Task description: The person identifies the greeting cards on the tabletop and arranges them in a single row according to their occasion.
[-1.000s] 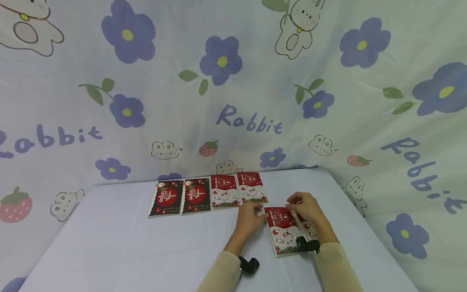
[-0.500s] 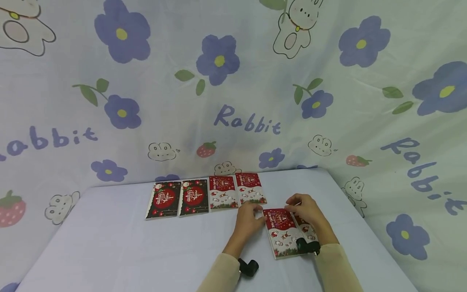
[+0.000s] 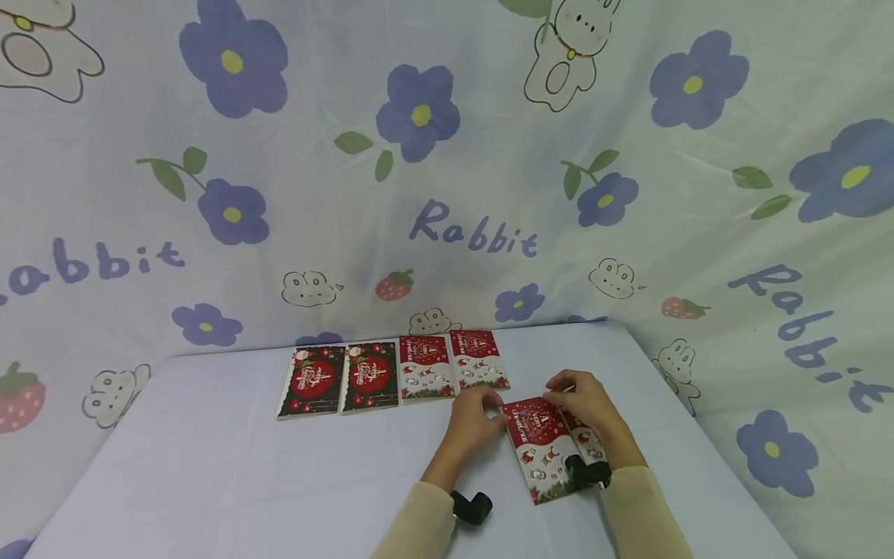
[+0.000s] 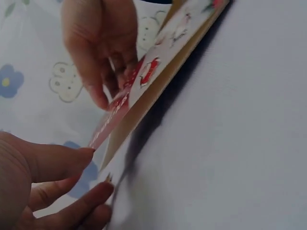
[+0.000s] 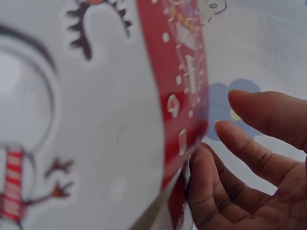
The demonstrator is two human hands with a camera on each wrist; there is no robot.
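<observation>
In the head view a red-and-white Christmas notebook (image 3: 541, 446) lies askew on the right of the table, its near end towards me. My left hand (image 3: 475, 421) holds its far left corner; in the left wrist view the thumb is on the cover's corner and the fingers below. That view shows brown pages (image 4: 136, 112) beneath the cover. My right hand (image 3: 587, 405) is at the far right corner; in the right wrist view one finger touches the edge, while thumb and forefinger stand apart. Partly hidden under that hand is a second red-and-white notebook (image 3: 585, 436).
Two dark notebooks with red circles (image 3: 312, 382) and two red-and-white notebooks (image 3: 426, 368) lie side by side along the back of the white table (image 3: 244, 473). A curtain (image 3: 314, 178) printed with rabbits and flowers hangs behind and to the right.
The notebook between my hands has turned a little, and its near end has shifted slightly right and towards me. Both hands have barely moved. The back row stays as it was.
</observation>
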